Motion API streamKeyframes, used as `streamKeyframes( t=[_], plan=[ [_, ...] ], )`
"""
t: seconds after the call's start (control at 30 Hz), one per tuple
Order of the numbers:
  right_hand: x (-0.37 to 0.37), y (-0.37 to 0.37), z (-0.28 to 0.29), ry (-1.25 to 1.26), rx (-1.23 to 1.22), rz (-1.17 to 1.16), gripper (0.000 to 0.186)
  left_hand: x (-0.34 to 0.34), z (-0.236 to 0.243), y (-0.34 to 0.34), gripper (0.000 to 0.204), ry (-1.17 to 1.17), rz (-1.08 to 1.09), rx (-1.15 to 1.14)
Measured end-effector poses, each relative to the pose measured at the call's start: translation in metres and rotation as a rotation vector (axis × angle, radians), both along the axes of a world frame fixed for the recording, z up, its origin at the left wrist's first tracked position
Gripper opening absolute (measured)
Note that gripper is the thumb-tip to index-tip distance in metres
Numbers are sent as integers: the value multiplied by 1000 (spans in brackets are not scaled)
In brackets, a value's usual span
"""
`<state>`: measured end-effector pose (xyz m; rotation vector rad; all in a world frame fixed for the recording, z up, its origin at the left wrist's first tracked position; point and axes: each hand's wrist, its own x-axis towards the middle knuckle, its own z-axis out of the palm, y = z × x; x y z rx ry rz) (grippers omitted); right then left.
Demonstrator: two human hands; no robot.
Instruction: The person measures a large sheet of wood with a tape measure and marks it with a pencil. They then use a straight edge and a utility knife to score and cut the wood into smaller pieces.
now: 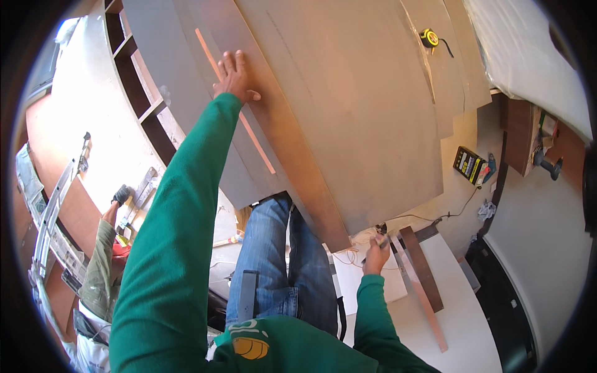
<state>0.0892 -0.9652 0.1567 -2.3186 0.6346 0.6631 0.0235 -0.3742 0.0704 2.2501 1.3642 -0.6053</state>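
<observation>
My left hand (233,78) lies with fingers spread on a long brown board (289,133), close to its left edge. Beside the hand, a thin orange-brown strip (258,140) rests on a grey-brown panel (186,81). A wide grey-brown sheet (367,124) extends along the brown board's right side. Near the sheet's near edge, my right hand (375,253) is closed around a small dark object that I cannot make out. Just right of that hand, a long narrow strip (424,301) and a dark brown board piece (423,267) lie on a white surface (463,304).
A yellow-black tape measure (429,38) sits on the far right sheets. Beyond them are a black-yellow box (469,166), a cable (457,211) and a power drill (547,164). At left, a co-worker's gloved hand (122,195) is near a metal ladder (56,205).
</observation>
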Motion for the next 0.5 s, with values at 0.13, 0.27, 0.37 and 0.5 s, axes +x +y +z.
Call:
streamKeyframes(
  t=[0.13,0.27,0.37,0.5],
  plan=[
    [-47,-95,5,301,14,-408,17,-96,-50,-84,88,-369,252,351],
    [-83,-145,8,384,113,-451,19,-182,-27,-232,26,-56,284,104],
    [-101,-166,8,364,88,-420,22,-191,34,-323,17,12,312,-68],
    [-110,-180,1,359,124,-387,27,-105,142,-383,48,17,-145,-414]
  ],
)
